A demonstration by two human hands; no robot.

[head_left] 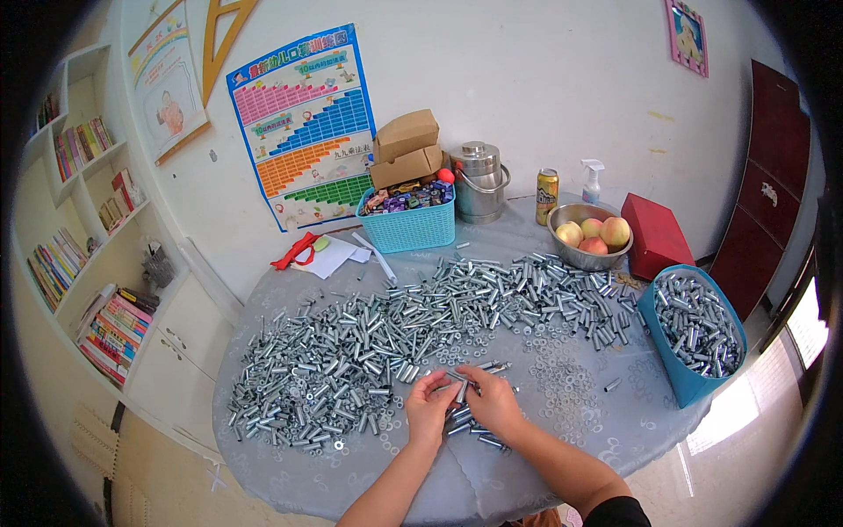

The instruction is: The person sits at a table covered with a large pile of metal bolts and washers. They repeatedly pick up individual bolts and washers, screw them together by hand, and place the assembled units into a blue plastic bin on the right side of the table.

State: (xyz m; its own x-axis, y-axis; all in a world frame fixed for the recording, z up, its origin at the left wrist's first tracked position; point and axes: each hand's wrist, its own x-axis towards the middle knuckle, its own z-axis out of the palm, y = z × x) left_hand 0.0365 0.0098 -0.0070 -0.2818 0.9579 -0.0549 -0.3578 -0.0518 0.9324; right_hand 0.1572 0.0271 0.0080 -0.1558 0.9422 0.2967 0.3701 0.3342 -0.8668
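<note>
The left hand (428,410) and right hand (493,406) pinch a tube (461,392). It looks hard, light and slippery, best held by its sides.

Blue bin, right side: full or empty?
Full, or close to it: metal pieces are heaped up to about the rim of the blue bin.

Bare hands (494,406), black sleeve (620,513), apparently short
</note>
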